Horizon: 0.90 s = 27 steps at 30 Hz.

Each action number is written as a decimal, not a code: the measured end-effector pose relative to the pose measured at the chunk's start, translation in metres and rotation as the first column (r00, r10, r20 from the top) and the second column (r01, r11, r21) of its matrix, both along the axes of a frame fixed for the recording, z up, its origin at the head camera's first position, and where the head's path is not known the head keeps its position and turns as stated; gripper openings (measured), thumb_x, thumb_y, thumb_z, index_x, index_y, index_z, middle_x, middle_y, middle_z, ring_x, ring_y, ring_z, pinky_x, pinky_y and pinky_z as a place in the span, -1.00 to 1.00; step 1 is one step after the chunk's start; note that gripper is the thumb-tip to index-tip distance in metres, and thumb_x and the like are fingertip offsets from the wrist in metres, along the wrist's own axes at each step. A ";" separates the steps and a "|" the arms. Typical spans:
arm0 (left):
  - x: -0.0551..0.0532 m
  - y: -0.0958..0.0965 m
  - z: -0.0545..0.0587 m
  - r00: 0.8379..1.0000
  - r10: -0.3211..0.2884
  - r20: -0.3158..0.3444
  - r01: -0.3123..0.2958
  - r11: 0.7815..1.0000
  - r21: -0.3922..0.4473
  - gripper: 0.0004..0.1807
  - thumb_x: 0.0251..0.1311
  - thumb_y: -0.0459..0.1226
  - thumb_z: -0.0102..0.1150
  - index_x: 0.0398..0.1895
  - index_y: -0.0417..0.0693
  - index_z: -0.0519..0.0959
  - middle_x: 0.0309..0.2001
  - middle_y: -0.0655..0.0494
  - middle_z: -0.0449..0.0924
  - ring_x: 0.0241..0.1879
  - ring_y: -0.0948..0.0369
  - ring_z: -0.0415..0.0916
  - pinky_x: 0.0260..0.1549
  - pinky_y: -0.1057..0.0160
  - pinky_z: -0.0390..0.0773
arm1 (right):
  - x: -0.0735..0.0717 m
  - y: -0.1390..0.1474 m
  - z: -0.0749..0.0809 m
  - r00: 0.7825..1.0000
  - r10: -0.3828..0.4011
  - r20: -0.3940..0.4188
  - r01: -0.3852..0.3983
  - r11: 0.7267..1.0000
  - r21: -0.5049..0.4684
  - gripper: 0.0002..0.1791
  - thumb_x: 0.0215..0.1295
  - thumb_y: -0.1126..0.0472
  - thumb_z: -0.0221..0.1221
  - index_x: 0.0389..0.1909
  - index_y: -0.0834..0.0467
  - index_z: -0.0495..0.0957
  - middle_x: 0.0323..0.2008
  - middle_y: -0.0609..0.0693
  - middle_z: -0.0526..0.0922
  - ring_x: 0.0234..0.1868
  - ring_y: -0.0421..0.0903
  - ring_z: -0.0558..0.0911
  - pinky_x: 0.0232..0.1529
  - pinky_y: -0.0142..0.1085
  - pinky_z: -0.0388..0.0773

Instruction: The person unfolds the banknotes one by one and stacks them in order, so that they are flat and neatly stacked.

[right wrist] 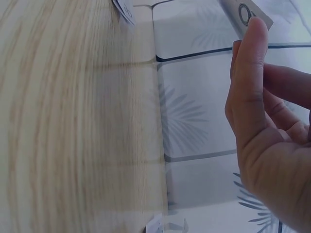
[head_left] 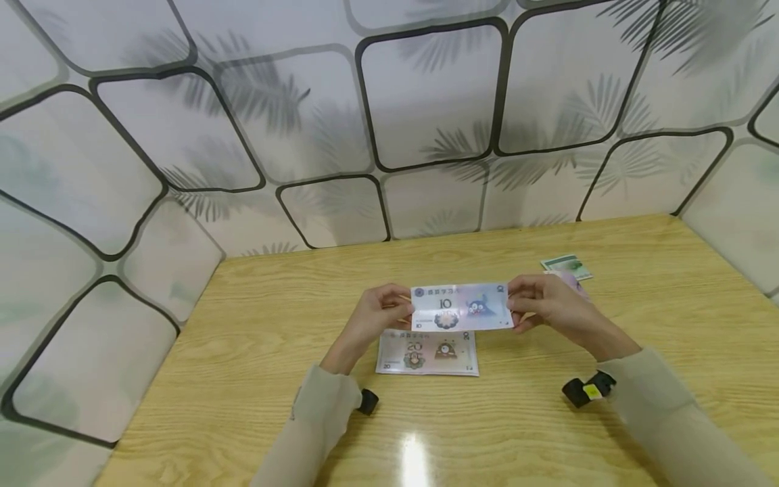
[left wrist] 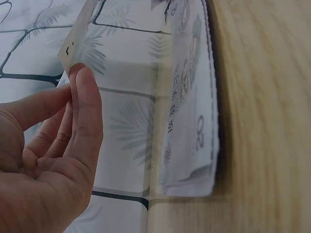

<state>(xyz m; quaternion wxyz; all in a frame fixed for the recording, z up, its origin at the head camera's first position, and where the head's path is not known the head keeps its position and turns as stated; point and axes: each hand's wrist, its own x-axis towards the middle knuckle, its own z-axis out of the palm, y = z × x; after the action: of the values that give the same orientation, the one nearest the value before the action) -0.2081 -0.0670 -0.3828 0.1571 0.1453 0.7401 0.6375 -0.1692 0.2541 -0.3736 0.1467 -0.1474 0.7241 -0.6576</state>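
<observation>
A play banknote (head_left: 460,308) marked 10, pale blue and pink with a cartoon creature, is stretched flat between both hands above the table. My left hand (head_left: 385,311) pinches its left end between thumb and fingers; in the left wrist view that banknote (left wrist: 80,34) shows edge-on at the fingertips. The right hand (head_left: 544,304) pinches the opposite end, and in the right wrist view the banknote's corner (right wrist: 245,14) sticks out past the thumb. Below the held note, a stack of 20 play banknotes (head_left: 427,354) lies on the table, its top edge hidden behind it.
Behind the right hand lie a green banknote (head_left: 567,266) and a purple one (head_left: 572,281), partly covered by that hand. The wood-grain table (head_left: 255,379) meets a patterned wall covering (head_left: 435,101) at the back. Black wrist devices (head_left: 589,390) sit at both sleeves.
</observation>
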 end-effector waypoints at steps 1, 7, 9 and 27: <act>0.001 -0.001 0.000 1.000 0.001 -0.001 -0.001 1.000 -0.001 -0.76 0.36 -0.53 0.15 0.05 -0.44 0.55 -0.30 -0.01 0.69 -0.38 0.22 0.62 -0.23 0.15 0.73 | 0.000 -0.001 0.000 1.000 0.005 0.002 -0.005 1.000 -0.004 -0.90 0.50 0.44 0.07 -0.09 0.40 0.48 -0.44 0.04 0.63 -0.43 -0.10 0.65 -0.33 -0.20 0.73; 0.004 -0.006 0.001 1.000 0.001 -0.014 -0.001 1.000 -0.005 -0.75 0.37 -0.53 0.14 0.06 -0.45 0.55 -0.30 0.00 0.68 -0.38 0.21 0.62 -0.22 0.15 0.72 | 0.000 -0.005 0.000 1.000 0.026 0.006 -0.026 1.000 -0.007 -0.93 0.49 0.43 0.08 -0.11 0.38 0.46 -0.45 0.01 0.63 -0.43 -0.11 0.65 -0.33 -0.19 0.74; 0.004 -0.007 0.002 1.000 0.002 -0.009 -0.002 1.000 -0.008 -0.75 0.37 -0.53 0.14 0.07 -0.45 0.54 -0.30 0.00 0.68 -0.38 0.21 0.62 -0.22 0.15 0.72 | 0.000 -0.007 0.000 1.000 0.031 0.003 -0.031 1.000 -0.004 -0.93 0.49 0.43 0.08 -0.11 0.38 0.46 -0.45 0.01 0.63 -0.43 -0.11 0.65 -0.33 -0.19 0.74; 0.011 -0.026 -0.002 1.000 -0.022 -0.007 0.022 0.999 -0.027 -0.74 0.37 -0.52 0.14 0.07 -0.48 0.52 -0.29 0.01 0.68 -0.37 0.23 0.62 -0.25 0.19 0.72 | 0.004 -0.021 -0.001 0.998 0.064 0.022 -0.065 0.998 0.016 -0.85 0.46 0.48 0.05 -0.06 0.48 0.34 -0.43 0.05 0.62 -0.44 -0.10 0.65 -0.35 -0.18 0.74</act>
<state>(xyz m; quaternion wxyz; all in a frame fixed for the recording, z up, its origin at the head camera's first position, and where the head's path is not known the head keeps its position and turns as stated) -0.1971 -0.0928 -0.3849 0.1633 0.1538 0.7476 0.6252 -0.1655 0.2328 -0.3745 0.1768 -0.1624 0.7229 -0.6480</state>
